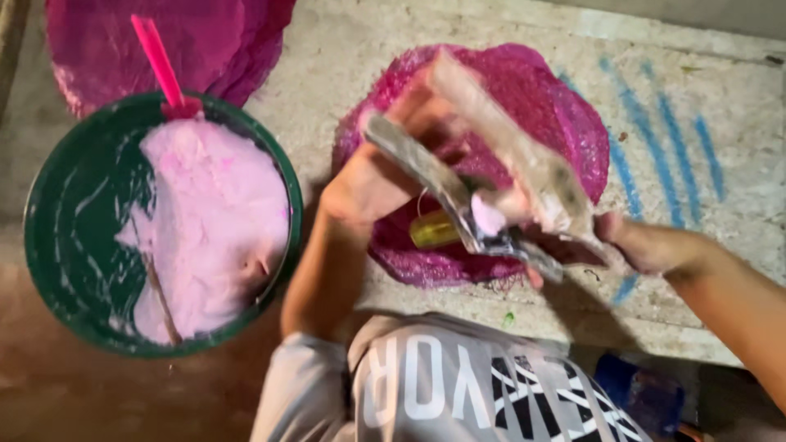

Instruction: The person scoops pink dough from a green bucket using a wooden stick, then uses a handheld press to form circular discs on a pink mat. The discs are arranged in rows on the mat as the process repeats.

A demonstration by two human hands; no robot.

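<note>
My left hand [372, 176] grips a flat metal scraper [426, 176] that slants down to the right. My right hand [647, 245] holds a second, wider scraper blade [512, 143], smeared with pale paste. The two blades cross above a round pink mesh disc [565, 115] on the stone slab. A lump of pink paste [490, 217] sits where the blades meet. A small yellow object [434, 231] lies on the disc under the tools.
A green bucket [57, 237] at the left holds pink paste [213, 221], a thin stick and a pink handle [160, 65]. More pink mesh discs [106, 41] lie behind it. Blue chalk strokes [655, 147] mark the slab. My grey shirt [442, 385] fills the bottom.
</note>
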